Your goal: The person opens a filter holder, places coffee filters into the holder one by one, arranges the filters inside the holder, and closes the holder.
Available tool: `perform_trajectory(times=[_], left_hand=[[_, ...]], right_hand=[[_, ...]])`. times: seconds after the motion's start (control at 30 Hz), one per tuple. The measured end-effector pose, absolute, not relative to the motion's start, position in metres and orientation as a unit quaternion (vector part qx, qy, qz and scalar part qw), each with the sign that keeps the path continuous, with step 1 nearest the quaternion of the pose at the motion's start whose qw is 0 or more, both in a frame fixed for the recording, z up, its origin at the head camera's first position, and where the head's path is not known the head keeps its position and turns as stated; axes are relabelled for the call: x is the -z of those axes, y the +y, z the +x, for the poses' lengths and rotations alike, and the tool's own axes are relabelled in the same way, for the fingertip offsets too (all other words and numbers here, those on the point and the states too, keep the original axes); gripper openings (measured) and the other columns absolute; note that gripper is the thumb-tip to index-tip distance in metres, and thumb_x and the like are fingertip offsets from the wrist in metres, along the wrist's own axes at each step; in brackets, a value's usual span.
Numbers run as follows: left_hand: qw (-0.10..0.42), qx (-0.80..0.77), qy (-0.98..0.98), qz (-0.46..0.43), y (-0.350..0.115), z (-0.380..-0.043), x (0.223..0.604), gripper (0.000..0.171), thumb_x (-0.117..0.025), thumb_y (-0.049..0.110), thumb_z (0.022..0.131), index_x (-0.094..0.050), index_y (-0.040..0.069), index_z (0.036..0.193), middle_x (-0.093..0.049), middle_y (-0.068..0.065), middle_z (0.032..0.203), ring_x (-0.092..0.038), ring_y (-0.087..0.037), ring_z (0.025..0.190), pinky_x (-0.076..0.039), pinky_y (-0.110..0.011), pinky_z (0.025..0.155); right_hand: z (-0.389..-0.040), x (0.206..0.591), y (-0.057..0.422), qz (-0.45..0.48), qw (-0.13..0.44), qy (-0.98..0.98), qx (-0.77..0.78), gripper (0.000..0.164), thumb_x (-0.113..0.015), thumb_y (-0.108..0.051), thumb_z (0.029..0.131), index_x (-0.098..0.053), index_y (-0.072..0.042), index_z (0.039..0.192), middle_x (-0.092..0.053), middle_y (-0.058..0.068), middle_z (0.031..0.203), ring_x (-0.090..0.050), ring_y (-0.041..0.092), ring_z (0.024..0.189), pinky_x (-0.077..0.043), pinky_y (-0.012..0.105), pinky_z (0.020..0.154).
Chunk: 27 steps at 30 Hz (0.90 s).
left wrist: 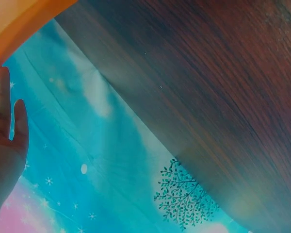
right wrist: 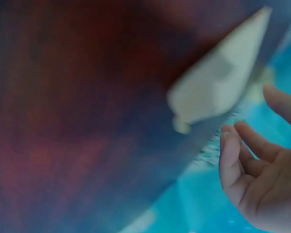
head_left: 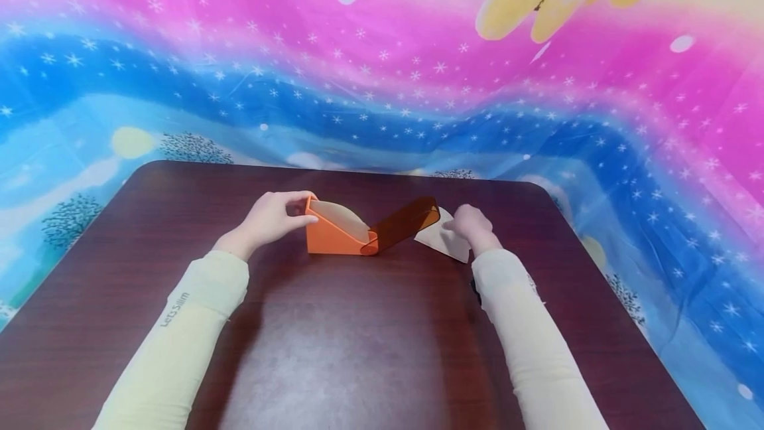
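An orange coffee filter case stands on the table, with pale paper filters upright inside. Its see-through brown lid is swung out to the right. With thumb and fingers, my left hand grips the case's tall left end. To the right of the lid is a loose cream paper filter, and my right hand is beside it. In the right wrist view the filter is blurred, and the loosely bent fingers appear apart from it. Only an orange edge of the case shows in the left wrist view.
The dark brown wooden table has rounded far corners. A colourful curtain with snowflakes and trees hangs behind it and along the sides.
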<state>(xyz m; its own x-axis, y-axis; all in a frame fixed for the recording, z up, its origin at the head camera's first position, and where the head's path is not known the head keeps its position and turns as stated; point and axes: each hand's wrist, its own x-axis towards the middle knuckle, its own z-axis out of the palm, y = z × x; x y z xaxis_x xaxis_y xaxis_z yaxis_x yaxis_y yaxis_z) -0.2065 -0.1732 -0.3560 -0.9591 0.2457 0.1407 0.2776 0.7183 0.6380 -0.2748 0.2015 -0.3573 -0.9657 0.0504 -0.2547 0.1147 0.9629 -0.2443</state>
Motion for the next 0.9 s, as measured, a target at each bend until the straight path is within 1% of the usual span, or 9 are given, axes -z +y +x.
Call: perform_trajectory(times=[0.03,0.17,0.33,0.57,0.7,0.77,0.83,0.87,0.9], left_hand=[[0.023,0.349,-0.926,-0.141,-0.173,-0.207,0.356,0.045,-0.071,0.029,0.083,-0.059,0.014,0.123,-0.067,-0.010,0.112,-0.063,-0.027,0.105,-0.051,-0.045,0.091],[0.021,0.351,-0.925,-0.140,-0.173,-0.207,0.357,0.044,-0.071,0.029,0.083,-0.059,0.014,0.122,-0.068,-0.009,0.111,-0.063,-0.026,0.105,-0.051,-0.045,0.091],[0.022,0.353,-0.925,-0.137,-0.173,-0.207,0.358,0.043,-0.071,0.029,0.083,-0.060,0.016,0.122,-0.067,-0.008,0.112,-0.063,-0.026,0.104,-0.051,-0.044,0.091],[0.020,0.353,-0.926,-0.137,-0.174,-0.206,0.359,0.044,-0.071,0.029,0.082,-0.059,0.016,0.122,-0.068,-0.007,0.110,-0.062,-0.025,0.104,-0.051,-0.045,0.091],[0.021,0.354,-0.925,-0.136,-0.174,-0.206,0.360,0.044,-0.072,0.029,0.082,-0.059,0.015,0.123,-0.068,-0.008,0.110,-0.062,-0.025,0.104,-0.051,-0.045,0.092],[0.022,0.355,-0.925,-0.136,-0.174,-0.206,0.359,0.045,-0.072,0.029,0.082,-0.059,0.015,0.123,-0.068,-0.008,0.111,-0.062,-0.025,0.104,-0.051,-0.045,0.091],[0.021,0.356,-0.925,-0.136,-0.174,-0.207,0.359,0.045,-0.072,0.029,0.082,-0.059,0.015,0.123,-0.067,-0.008,0.112,-0.062,-0.025,0.105,-0.051,-0.044,0.091],[0.021,0.355,-0.925,-0.136,-0.174,-0.207,0.359,0.046,-0.072,0.029,0.082,-0.059,0.015,0.124,-0.067,-0.008,0.112,-0.062,-0.025,0.105,-0.051,-0.044,0.091],[0.021,0.355,-0.925,-0.136,-0.174,-0.207,0.359,0.046,-0.072,0.029,0.082,-0.059,0.015,0.124,-0.067,-0.008,0.112,-0.062,-0.026,0.105,-0.051,-0.044,0.091]], right_hand=[[-0.274,0.362,0.202,0.047,0.130,0.982,0.129,0.028,-0.061,-0.032,0.088,-0.059,-0.005,0.085,-0.061,0.011,0.085,-0.059,0.028,0.085,-0.048,0.041,0.069],[-0.272,0.373,0.205,0.067,0.127,0.980,0.137,0.038,-0.066,-0.031,0.084,-0.061,0.000,0.107,-0.062,0.020,0.112,-0.057,0.033,0.100,-0.048,0.047,0.081],[-0.271,0.377,0.206,0.098,0.129,0.976,0.146,0.037,-0.067,-0.028,0.082,-0.063,0.000,0.106,-0.063,0.018,0.111,-0.057,0.031,0.098,-0.047,0.044,0.077],[-0.270,0.378,0.206,0.111,0.146,0.971,0.156,0.040,-0.068,-0.026,0.081,-0.060,0.001,0.109,-0.061,0.019,0.113,-0.057,0.032,0.099,-0.050,0.046,0.083],[-0.273,0.377,0.206,0.108,0.158,0.971,0.142,0.029,-0.068,-0.014,0.076,-0.062,0.000,0.100,-0.062,0.017,0.106,-0.056,0.028,0.089,-0.051,0.039,0.069],[-0.274,0.376,0.207,0.102,0.152,0.973,0.143,0.019,-0.064,-0.010,0.074,-0.062,-0.003,0.091,-0.062,0.013,0.097,-0.055,0.025,0.082,-0.048,0.035,0.060],[-0.275,0.374,0.209,0.092,0.140,0.973,0.157,0.006,-0.060,-0.009,0.074,-0.057,-0.006,0.078,-0.057,0.008,0.081,-0.050,0.023,0.074,-0.043,0.032,0.055],[-0.275,0.374,0.210,0.087,0.129,0.973,0.170,0.007,-0.059,-0.010,0.076,-0.053,-0.008,0.073,-0.053,0.005,0.074,-0.047,0.022,0.071,-0.040,0.031,0.054],[-0.276,0.373,0.211,0.083,0.120,0.972,0.185,0.013,-0.057,-0.011,0.076,-0.048,-0.010,0.068,-0.047,0.003,0.067,-0.044,0.021,0.067,-0.037,0.031,0.053]])
